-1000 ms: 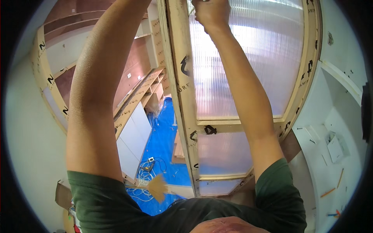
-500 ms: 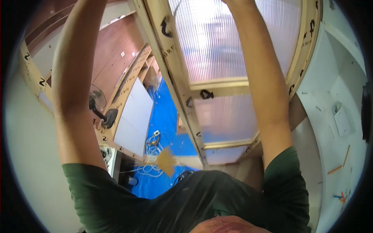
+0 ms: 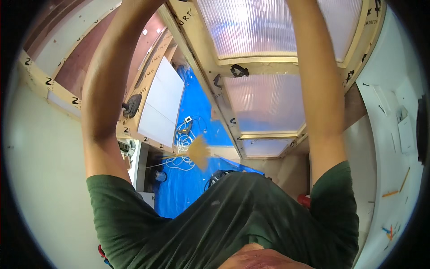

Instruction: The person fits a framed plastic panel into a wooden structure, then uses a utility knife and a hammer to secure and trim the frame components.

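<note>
Both my arms reach up past the top edge of the picture, so neither hand shows. My left forearm (image 3: 107, 85) rises beside a tall wooden frame (image 3: 204, 58) with black marks on it. My right forearm (image 3: 318, 80) crosses the frame's translucent ribbed panels (image 3: 264, 101). I cannot tell what either hand holds or touches. My dark green shirt (image 3: 233, 219) fills the lower part of the view.
A blue tarp (image 3: 188, 188) covers the floor below, with a coil of white cable (image 3: 181, 145) and a tan fan-shaped brush (image 3: 198, 150) on it. White boards (image 3: 162, 107) lean at the left by a black fan (image 3: 132, 107). A white wall (image 3: 394, 134) stands at the right.
The view has tipped downward: the frame and panels slid up in the picture and more floor shows. My right hand, seen at the top a second ago, has left the picture.
</note>
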A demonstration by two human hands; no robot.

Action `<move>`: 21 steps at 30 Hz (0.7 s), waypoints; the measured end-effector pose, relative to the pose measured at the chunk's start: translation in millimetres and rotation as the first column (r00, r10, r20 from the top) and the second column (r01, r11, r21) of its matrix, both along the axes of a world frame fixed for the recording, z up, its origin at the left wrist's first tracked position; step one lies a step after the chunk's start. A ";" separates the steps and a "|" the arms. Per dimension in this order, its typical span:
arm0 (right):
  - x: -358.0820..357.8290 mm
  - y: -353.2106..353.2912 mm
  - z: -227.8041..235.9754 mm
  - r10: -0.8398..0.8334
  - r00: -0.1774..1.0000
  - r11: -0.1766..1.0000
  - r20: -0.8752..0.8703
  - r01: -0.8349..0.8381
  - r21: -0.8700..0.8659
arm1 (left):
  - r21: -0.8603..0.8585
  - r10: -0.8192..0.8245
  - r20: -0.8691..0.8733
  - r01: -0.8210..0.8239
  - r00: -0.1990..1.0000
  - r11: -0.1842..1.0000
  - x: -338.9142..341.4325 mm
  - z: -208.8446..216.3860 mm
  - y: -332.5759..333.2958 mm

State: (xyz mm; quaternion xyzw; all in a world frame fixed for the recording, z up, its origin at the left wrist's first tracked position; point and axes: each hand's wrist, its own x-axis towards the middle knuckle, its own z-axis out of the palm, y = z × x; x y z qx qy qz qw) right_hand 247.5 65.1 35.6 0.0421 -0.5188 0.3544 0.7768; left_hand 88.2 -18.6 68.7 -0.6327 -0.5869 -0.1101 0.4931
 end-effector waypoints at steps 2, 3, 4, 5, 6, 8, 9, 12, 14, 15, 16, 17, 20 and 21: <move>-28.4 1.3 -69.1 0.000 0.968 0.998 0.249 0.016 -0.064 | 0.043 -0.030 -0.037 0.031 0.999 0.999 -21.7 -7.0 -5.8; -35.5 2.6 -109.5 -0.047 0.921 0.997 0.388 0.066 -0.037 | 0.078 -0.078 -0.063 0.083 0.995 0.994 -22.9 -4.7 -5.5; -42.8 -13.1 -150.4 -0.014 0.895 1.000 0.445 0.000 0.030 | 0.091 -0.101 -0.054 0.106 0.993 0.990 -24.8 -3.3 -3.7; -50.0 -12.1 -180.2 -0.097 0.875 0.994 0.474 0.058 0.098 | 0.098 -0.140 -0.047 0.144 0.989 0.985 -20.2 -1.9 3.6; -61.2 -13.6 -204.2 -0.163 0.851 0.983 0.499 0.094 0.160 | 0.099 -0.162 -0.039 0.165 0.986 0.981 -20.3 -3.5 6.8; -73.9 -23.6 -228.8 -0.155 0.827 0.987 0.540 0.111 0.112 | 0.110 -0.173 -0.022 0.174 0.985 0.979 -18.3 -5.6 8.4; -79.0 -25.7 -235.6 -0.148 0.817 0.989 0.558 0.119 0.088 | 0.115 -0.176 -0.016 0.177 0.984 0.977 -16.6 -6.2 7.8; -86.4 -27.2 -240.6 -0.219 0.844 0.976 0.490 0.193 0.105 | 0.108 -0.203 0.127 0.190 0.971 0.976 -0.5 -12.7 -0.9; -86.9 -30.3 -248.0 -0.242 0.823 0.970 0.513 0.216 0.111 | 0.099 -0.294 0.036 0.290 0.955 0.952 1.7 -19.0 5.6; -87.3 -30.7 -250.8 -0.255 0.812 0.967 0.525 0.229 0.114 | 0.092 -0.340 -0.008 0.340 0.940 0.936 3.8 -21.9 9.5; -88.1 -29.2 -252.6 -0.259 0.806 0.965 0.533 0.237 0.110 | 0.089 -0.358 -0.018 0.358 0.934 0.929 6.5 -24.4 14.6; -86.8 -28.3 -251.4 -0.261 0.802 0.964 0.538 0.243 0.106 | 0.087 -0.373 -0.031 0.374 0.927 0.923 12.3 -25.3 18.8; -89.5 -28.1 -245.9 -0.181 0.825 0.981 0.536 0.192 0.036 | 0.064 -0.374 0.008 0.372 0.928 0.926 19.2 -25.0 21.6; -90.8 -29.1 -244.5 -0.139 0.836 0.987 0.531 0.162 0.003 | 0.069 -0.379 0.006 0.378 0.925 0.923 17.6 -22.9 18.3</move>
